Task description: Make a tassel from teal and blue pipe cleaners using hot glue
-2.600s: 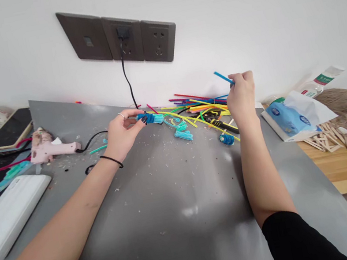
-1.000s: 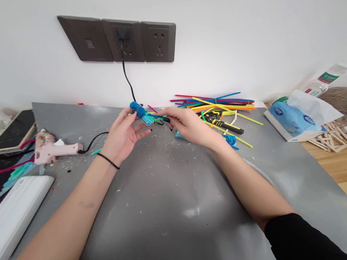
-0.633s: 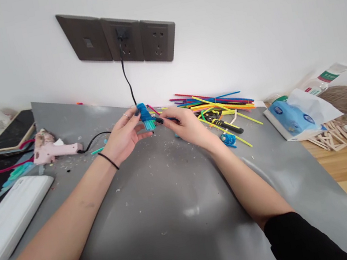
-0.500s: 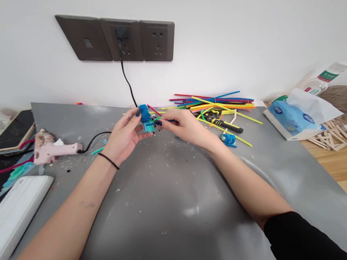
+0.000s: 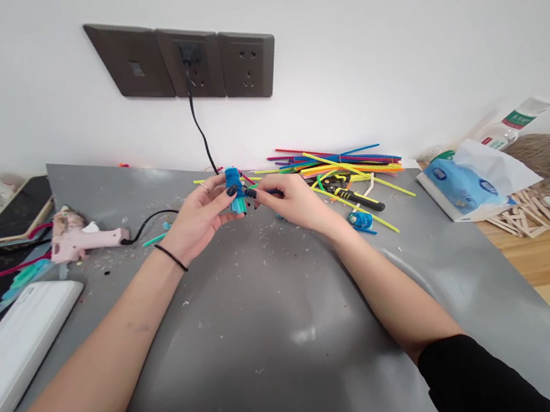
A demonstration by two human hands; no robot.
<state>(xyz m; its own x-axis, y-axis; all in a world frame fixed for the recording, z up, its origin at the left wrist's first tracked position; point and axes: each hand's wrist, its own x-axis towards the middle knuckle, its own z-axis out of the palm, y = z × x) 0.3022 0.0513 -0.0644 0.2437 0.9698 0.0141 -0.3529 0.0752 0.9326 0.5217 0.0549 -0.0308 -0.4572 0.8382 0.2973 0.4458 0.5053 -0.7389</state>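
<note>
My left hand point(image 5: 202, 217) is closed around a small bundle wrapped in blue pipe cleaner point(image 5: 233, 179), its lighter turquoise end showing below the thumb. At the bundle's right side, my right hand point(image 5: 293, 203) pinches a dark blue pipe cleaner point(image 5: 256, 193) between thumb and fingers. That strand runs against the bundle; its far end is hidden by my fingers. Both hands are raised a little over the grey mat point(image 5: 279, 347). Another blue wrapped piece point(image 5: 361, 220) lies to the right of my right hand.
Many-coloured pipe cleaners point(image 5: 352, 158) and yellow-black pliers point(image 5: 359, 198) lie behind my right hand. To the left are a pink glue gun point(image 5: 84, 241), a phone point(image 5: 14, 209) and a white power strip point(image 5: 23, 350). A tissue pack point(image 5: 463, 183) and wooden sticks point(image 5: 532, 215) are at the right.
My left thumb has moved down the bundle, and the bundle now stands more upright. My right hand keeps its pinch near the same spot. The view has shifted slightly.
</note>
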